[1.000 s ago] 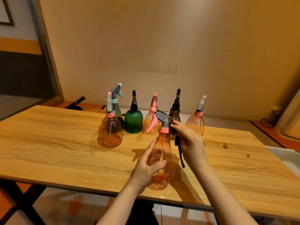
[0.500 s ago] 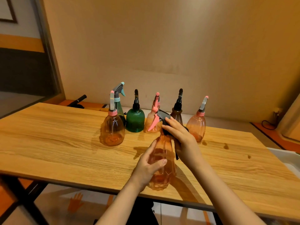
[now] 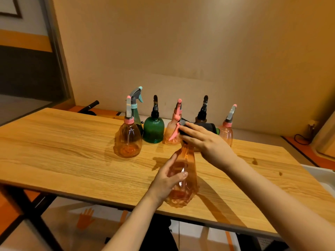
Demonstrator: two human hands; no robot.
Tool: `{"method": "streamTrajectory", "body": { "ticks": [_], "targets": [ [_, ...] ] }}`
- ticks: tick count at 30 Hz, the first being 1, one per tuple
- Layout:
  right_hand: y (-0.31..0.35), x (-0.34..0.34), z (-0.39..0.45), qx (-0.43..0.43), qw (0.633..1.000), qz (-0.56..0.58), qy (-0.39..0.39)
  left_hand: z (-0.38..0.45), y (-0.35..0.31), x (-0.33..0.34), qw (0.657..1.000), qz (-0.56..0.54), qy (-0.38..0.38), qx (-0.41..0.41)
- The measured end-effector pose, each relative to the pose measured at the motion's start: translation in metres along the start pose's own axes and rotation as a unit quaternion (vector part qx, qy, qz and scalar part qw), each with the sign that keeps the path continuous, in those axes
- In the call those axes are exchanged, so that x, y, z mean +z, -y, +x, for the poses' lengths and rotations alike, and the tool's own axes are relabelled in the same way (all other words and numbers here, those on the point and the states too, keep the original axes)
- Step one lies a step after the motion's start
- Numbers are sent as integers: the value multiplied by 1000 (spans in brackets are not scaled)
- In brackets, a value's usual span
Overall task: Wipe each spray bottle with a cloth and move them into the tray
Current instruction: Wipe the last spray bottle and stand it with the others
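An orange spray bottle is stood near the front edge of the wooden table, about midway along it. Its body is gripped by the left hand, thumb and fingers curled round it. A dark cloth is pressed over the bottle's spray head by the right hand, whose fingers are wrapped over the cloth. Six more spray bottles are lined up towards the table's back edge, among them a green bottle and a round orange bottle. The corner of a white tray is seen beyond the table's right edge.
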State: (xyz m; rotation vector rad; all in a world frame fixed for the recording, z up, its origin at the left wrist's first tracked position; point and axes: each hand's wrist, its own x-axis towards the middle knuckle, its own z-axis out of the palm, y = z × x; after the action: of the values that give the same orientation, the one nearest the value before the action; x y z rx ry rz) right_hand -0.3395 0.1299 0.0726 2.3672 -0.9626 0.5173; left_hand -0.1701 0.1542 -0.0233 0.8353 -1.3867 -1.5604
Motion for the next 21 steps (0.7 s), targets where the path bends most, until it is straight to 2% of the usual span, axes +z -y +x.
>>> {"method": "streamTrajectory", "body": {
  "ticks": [4,8,12,17,21],
  "targets": [
    [-6,-8,-10,83,996,27,-27,0,-2,1,1000,-7,19,13],
    [3,-22,15,73,993,51,-79,0,2,0,1000,-10,14,-13],
    [7,-11,27,76,995,50,-46,-2,2,0,1000,-14,2,-14],
    [5,13,-18,166,980,89,-66,1,3,-1,999,-29,10,9],
    [2,7,-31,180,976,90,-78,1,2,1,999,-21,17,18]
  ]
}}
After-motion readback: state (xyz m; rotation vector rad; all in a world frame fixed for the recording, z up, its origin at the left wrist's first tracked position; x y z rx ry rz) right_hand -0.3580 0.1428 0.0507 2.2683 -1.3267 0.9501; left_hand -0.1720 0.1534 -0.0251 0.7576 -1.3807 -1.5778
